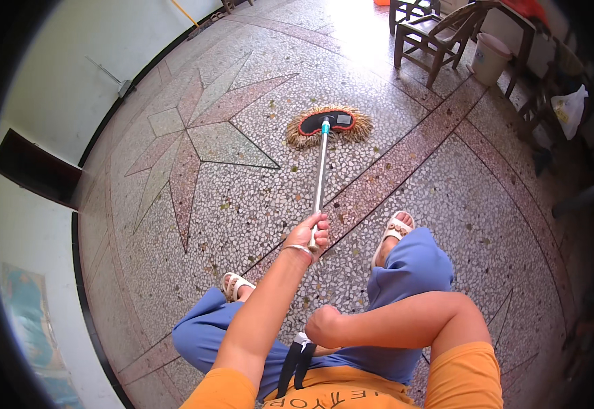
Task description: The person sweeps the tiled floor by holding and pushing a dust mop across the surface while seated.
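My left hand point(308, 232) is wrapped round the lower end of a silver mop handle point(321, 163), with a bangle on the wrist. The handle runs forward to a mop head point(359, 129) lying on the floor, with a tan shaggy fringe, a black top and red edging. A teal collar point(325, 127) joins the two. My right hand point(325, 326) is closed in front of my waist, its fingers mostly turned out of sight. Beside it hang dark drawstrings point(297, 361) with a white end; whether the hand holds anything is hidden.
The speckled terrazzo floor point(242, 211) bears a star pattern and pinkish bands. Wooden chairs point(440, 41), a whitish bucket point(490, 60) and a white plastic bag point(569, 112) stand or hang at right. A long-handled tool point(124, 87) leans at the left wall. My sandalled feet are apart.
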Motion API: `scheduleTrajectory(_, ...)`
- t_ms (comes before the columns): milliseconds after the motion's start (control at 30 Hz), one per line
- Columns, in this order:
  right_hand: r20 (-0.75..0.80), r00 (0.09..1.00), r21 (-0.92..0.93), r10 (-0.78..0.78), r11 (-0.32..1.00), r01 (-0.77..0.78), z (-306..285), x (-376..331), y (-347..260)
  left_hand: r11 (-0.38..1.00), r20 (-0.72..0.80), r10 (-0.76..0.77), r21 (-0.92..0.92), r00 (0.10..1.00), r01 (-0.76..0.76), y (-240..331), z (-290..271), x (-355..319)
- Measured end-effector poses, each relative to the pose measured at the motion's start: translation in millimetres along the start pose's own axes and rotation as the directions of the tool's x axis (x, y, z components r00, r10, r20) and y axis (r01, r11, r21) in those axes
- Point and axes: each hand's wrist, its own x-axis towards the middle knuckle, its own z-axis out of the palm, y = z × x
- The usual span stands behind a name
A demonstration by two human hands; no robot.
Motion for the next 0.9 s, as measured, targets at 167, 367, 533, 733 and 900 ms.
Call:
scheduleTrajectory(167,-0.001,1.000,0.045,-0.017,0.999,0.017,-6.9,7.9,-2.2,0.988,0.034,-0.100,-0.117,0.994,0.103,-17.1,-60.6,-78.3)
scheduleTrajectory(367,0.053,0.995,0.066,-0.086,0.994,0.083,-16.7,-2.5,-13.2,0.964,-0.068,-0.088,-0.257,0.994,0.068,-85.8,-142.2,-224.7)
scheduleTrajectory(533,-0.067,0.986,0.072,-0.155,0.985,0.160,3.1,-5.0,-23.8,0.897,-0.115,-0.096,-0.440,0.989,0.036,-98.8,-152.3,-283.7)
scheduleTrajectory(733,-0.013,0.990,0.050,-0.139,0.989,0.140,7.6,0.5,-18.9,0.895,0.047,-0.032,-0.443,0.998,0.050,-24.4,-113.6,-207.7)
scheduleTrajectory(900,-0.060,0.998,0.086,-0.017,0.996,0.022,-1.8,0.7,-11.5,0.932,0.016,-0.005,-0.361,1.000,0.011,65.8,-99.5,-81.7)
